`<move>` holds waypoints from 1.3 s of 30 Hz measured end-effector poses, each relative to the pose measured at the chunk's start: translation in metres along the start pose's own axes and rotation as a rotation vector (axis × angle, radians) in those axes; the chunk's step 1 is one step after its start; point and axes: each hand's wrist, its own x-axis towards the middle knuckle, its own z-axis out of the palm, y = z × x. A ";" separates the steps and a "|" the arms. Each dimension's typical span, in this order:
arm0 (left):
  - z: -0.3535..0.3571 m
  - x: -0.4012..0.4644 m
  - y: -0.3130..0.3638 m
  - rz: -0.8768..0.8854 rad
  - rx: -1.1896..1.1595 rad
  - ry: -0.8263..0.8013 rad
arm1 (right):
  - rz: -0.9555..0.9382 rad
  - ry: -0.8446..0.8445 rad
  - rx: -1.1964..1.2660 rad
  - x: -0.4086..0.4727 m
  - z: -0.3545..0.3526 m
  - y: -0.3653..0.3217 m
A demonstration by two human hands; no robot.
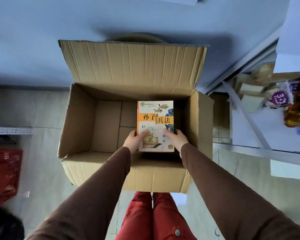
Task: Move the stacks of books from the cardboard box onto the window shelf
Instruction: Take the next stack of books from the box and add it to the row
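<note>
An open cardboard box stands on the floor in front of me, its far flap raised against the wall. Inside, toward the right, is a stack of books topped by a white and orange cover with Chinese characters. My left hand grips the stack's near left edge, thumb lying on the cover. My right hand grips the near right edge, thumb likewise on top. The lower books of the stack are hidden under the top one. The left part of the box's bottom shows bare cardboard.
A white shelf frame holding packaged goods stands at the right. A red plastic crate sits at the left on the tiled floor. A white perforated metal strip lies at the left. The blue-grey wall rises behind the box.
</note>
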 end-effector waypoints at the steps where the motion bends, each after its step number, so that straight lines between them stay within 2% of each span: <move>1: 0.003 0.003 -0.002 -0.005 -0.033 -0.015 | 0.008 -0.015 0.042 0.003 0.002 0.003; 4: 0.012 0.006 -0.009 -0.027 -0.134 -0.018 | -0.026 -0.078 0.138 0.005 0.010 0.009; 8: 0.019 0.001 -0.012 0.019 -0.189 0.030 | -0.102 -0.076 0.243 0.002 0.018 0.011; 18: 0.027 -0.015 -0.007 -0.010 -0.273 0.009 | -0.080 -0.003 0.216 -0.002 0.010 0.002; 23: 0.028 -0.012 -0.001 -0.057 -0.161 0.171 | -0.048 0.015 0.227 -0.003 0.006 -0.001; 27: 0.024 -0.021 0.007 -0.136 -0.386 0.038 | -0.019 0.000 0.314 -0.011 0.000 -0.008; 34: -0.002 -0.067 0.007 -0.015 -0.478 0.010 | -0.133 -0.055 0.236 -0.058 0.009 -0.029; 39: -0.060 -0.129 0.011 0.124 -0.528 0.049 | -0.252 -0.167 0.155 -0.118 0.054 -0.052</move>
